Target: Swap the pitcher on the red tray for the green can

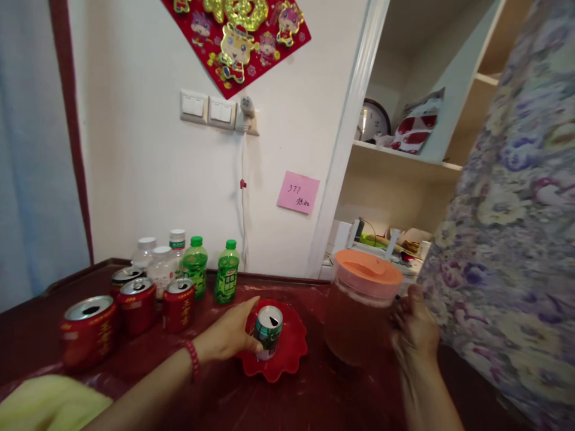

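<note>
A small green can (268, 335) with an opened silver top stands upright on a red plate (294, 344) with a scalloped rim. Around the can's left side curl the fingers of my left hand (233, 332), which has a red bead bracelet at the wrist. To the right is a clear pitcher (353, 323) of brownish liquid under an orange lid (369, 269). My right hand (415, 329) is closed on the pitcher's handle side; the handle itself is mostly hidden. The pitcher looks slightly tilted, and I cannot tell whether its base touches the table.
Several opened red cans (90, 332) stand at the left, before clear bottles (164, 266) and two green bottles (227, 272). A yellow cloth (54, 404) lies front left. A white cord (244, 209) hangs down the wall. A floral curtain (512, 239) borders the right side.
</note>
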Demonstrator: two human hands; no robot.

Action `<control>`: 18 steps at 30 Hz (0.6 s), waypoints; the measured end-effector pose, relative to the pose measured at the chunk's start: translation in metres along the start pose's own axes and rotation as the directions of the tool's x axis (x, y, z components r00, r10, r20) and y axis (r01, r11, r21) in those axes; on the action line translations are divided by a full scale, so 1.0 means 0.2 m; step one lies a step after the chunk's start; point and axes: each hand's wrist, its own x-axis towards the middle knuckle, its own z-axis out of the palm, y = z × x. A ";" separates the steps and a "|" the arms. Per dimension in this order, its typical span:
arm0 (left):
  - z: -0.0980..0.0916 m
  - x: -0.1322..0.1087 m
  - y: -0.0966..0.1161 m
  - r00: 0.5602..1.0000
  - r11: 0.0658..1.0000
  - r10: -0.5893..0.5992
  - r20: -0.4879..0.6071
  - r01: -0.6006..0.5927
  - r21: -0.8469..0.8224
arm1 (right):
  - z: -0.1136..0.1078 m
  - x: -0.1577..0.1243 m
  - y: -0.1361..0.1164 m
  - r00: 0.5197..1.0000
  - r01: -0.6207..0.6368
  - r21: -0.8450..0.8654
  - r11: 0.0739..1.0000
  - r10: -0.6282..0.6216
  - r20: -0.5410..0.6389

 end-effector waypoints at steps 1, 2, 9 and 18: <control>-0.01 0.01 0.02 1.000 1.000 -0.010 0.027 0.009 0.018 | 0.02 -0.01 -0.02 1.000 0.000 -0.003 1.000 0.000 0.027; -0.02 0.03 0.03 0.998 1.000 -0.012 0.064 0.011 0.011 | 0.05 -0.01 -0.04 0.999 -0.003 -0.001 1.000 0.003 0.051; 0.01 0.12 -0.02 0.970 0.969 0.054 0.238 0.007 -0.246 | 0.14 0.01 -0.09 0.992 -0.089 0.091 0.992 0.081 0.093; 0.08 0.13 -0.04 0.981 0.959 0.090 0.170 -0.039 -0.281 | 0.12 0.01 0.04 0.985 -0.115 -0.066 0.991 0.122 0.118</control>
